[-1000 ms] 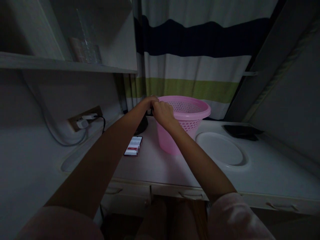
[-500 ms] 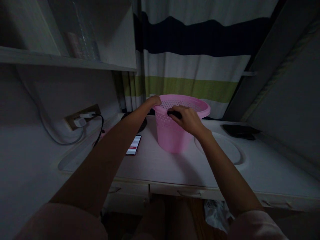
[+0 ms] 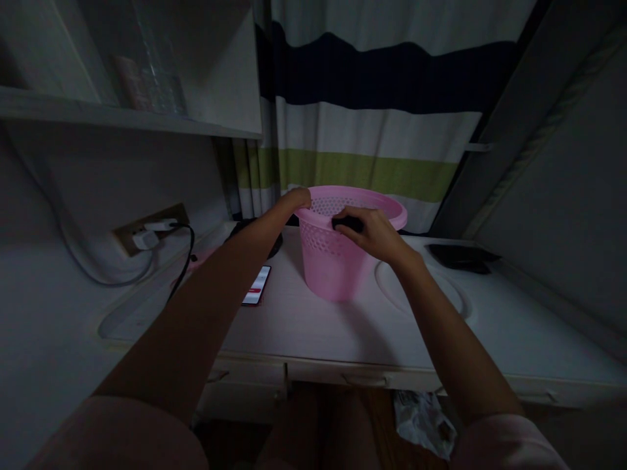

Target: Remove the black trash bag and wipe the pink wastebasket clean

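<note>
A pink basket (image 3: 333,267) with a perforated upper band stands upright on the white desk (image 3: 304,333). At the basket's left rim, my left hand (image 3: 297,198) is closed round the edge, its fingertips hidden inside. My right hand (image 3: 367,228) grips a small black object (image 3: 347,224) against the front of the basket, just under the rim. What the black object is cannot be made out in the dim light.
Left of the basket lies a lit phone (image 3: 257,286), with a dark item behind my left forearm. A socket with plugs (image 3: 147,236) is on the left wall. Black flat items (image 3: 463,256) lie at the right. A shelf (image 3: 122,116) juts out upper left; a striped curtain (image 3: 362,130) hangs behind.
The whole view has shifted slightly. My right hand and the black object have moved a little to the right along the basket's front. My left hand keeps its place on the rim.
</note>
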`<state>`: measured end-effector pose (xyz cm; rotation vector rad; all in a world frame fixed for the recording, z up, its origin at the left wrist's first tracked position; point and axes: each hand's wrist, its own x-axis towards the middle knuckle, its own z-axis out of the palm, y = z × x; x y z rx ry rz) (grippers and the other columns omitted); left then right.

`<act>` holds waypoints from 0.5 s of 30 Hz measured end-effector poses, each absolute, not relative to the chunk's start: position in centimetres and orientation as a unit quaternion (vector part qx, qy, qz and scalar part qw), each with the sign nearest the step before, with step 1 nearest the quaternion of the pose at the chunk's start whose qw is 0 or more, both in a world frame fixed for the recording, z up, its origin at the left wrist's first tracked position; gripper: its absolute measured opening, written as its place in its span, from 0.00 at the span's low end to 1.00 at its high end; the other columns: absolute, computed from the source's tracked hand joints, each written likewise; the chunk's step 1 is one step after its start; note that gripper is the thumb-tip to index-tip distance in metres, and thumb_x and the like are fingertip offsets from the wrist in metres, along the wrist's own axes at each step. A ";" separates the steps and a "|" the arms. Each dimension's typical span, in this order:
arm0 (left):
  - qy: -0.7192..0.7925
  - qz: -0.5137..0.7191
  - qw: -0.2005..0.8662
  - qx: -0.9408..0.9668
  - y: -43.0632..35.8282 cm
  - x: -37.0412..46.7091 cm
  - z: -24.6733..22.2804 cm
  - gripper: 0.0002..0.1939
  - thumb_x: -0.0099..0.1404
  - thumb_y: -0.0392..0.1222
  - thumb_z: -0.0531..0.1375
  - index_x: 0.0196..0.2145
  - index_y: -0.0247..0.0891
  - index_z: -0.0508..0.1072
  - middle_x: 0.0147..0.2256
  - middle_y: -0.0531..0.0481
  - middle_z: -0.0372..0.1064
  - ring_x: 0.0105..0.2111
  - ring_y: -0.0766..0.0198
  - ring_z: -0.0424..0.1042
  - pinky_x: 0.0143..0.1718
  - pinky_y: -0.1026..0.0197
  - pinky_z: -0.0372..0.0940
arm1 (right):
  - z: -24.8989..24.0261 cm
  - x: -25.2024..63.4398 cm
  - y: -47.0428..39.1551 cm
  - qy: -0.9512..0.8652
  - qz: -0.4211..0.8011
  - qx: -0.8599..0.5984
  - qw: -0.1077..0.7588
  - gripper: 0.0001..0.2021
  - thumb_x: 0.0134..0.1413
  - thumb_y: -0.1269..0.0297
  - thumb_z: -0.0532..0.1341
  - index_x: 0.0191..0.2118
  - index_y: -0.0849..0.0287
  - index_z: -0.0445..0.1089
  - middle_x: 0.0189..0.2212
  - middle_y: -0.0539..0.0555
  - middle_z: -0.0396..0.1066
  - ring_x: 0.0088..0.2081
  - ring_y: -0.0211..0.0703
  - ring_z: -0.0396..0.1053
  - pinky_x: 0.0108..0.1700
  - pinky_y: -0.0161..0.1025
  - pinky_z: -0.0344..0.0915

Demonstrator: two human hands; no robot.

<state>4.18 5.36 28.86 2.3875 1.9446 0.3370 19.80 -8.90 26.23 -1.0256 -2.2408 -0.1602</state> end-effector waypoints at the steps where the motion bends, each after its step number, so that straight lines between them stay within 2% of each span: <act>1: 0.639 0.091 0.015 0.764 5.3 4.3 29.0 0.22 0.50 0.35 0.60 0.45 0.31 0.71 0.38 0.37 0.71 0.43 0.49 0.67 0.40 0.59 0.61 | 26.3 19.2 -8.8 -0.854 -0.071 -0.404 0.320 0.11 0.52 0.65 0.55 0.41 0.59 0.68 0.39 0.54 0.71 0.41 0.44 0.68 0.41 0.38 0.60; 8: 0.638 0.024 -0.019 0.769 4.6 4.7 29.4 0.22 0.50 0.36 0.61 0.45 0.32 0.71 0.38 0.40 0.71 0.43 0.52 0.66 0.40 0.62 0.61 | 26.0 15.6 -8.5 -0.808 -0.164 -0.491 0.280 0.15 0.55 0.63 0.53 0.48 0.57 0.64 0.39 0.57 0.71 0.40 0.47 0.68 0.39 0.39 0.58; 15: 0.637 -0.006 -0.058 0.769 4.6 4.7 29.6 0.24 0.53 0.34 0.58 0.49 0.29 0.67 0.41 0.37 0.70 0.42 0.54 0.68 0.38 0.65 0.62 | 25.3 16.3 -9.1 -0.802 -0.173 -0.488 0.298 0.13 0.55 0.61 0.52 0.46 0.57 0.65 0.39 0.57 0.70 0.39 0.46 0.68 0.37 0.37 0.58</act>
